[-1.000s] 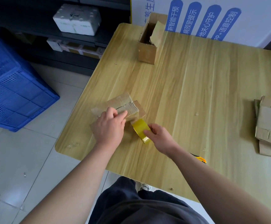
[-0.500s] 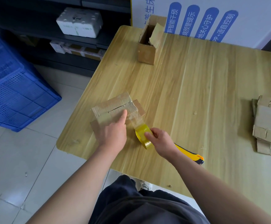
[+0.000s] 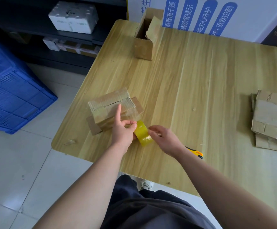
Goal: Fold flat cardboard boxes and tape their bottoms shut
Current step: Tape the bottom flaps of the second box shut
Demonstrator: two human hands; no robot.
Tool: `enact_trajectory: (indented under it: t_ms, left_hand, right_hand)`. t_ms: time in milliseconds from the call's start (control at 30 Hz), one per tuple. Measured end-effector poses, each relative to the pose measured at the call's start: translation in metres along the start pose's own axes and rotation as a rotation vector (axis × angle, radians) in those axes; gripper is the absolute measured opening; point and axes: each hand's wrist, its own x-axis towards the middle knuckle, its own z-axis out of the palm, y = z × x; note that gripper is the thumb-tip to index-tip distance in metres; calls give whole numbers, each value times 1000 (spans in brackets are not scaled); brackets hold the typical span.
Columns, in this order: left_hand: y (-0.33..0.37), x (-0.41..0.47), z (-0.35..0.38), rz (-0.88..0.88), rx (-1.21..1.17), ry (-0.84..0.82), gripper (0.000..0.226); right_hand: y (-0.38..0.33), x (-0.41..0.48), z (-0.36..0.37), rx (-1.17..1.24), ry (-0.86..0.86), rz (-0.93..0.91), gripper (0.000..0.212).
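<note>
A: Where is the box found?
B: It is stood on the bench near the front left corner, with its closed flaps turned up and other flaps spread flat beneath it.
A: And the tape?
B: A clear strip of tape is stretched from the box's upper right edge down to the yellow roll, which is held just off the box's near right corner.
A: How is the left grip set?
B: Its forefinger is laid straight on the box top beside the strip, and the other fingers are curled against the roll. Whether anything is pinched there cannot be told.
A: The right grip?
B: It is closed on the roll, fingertips curled over its right rim.
A: What else is seen?
B: A yellow knife is half hidden behind the right wrist. Flat boxes are stacked at the right edge, and an open box is stood at the far edge. A blue crate is set on the floor to the left.
</note>
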Motion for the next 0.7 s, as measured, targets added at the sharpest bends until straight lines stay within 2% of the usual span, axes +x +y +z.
enact_trajectory:
  t_ms: [133, 267, 333, 433, 533, 633, 700]
  left_hand:
    - [5, -5, 2, -18, -59, -3, 91]
    - [5, -6, 4, 11, 26, 57, 86]
    - [4, -5, 4, 25, 62, 74, 84]
    - [2, -5, 2, 51, 123, 70, 82]
    - [2, -5, 0, 60, 147, 74, 81]
    - [4, -4, -1, 64, 139, 78, 79]
    - [4, -3, -2, 76, 115, 73, 80]
  right_hand:
    - [32, -3, -22, -370, 115, 92, 44]
    - [55, -3, -28, -634, 70, 178, 37]
    - [56, -2, -30, -630, 62, 182, 31]
    - [46, 3, -41, -405, 55, 155, 23]
    - [19, 9, -55, -249, -2, -21, 22]
    - [-14, 17, -66, -350, -38, -194, 26]
    - [-32, 24, -70, -503, -44, -231, 32]
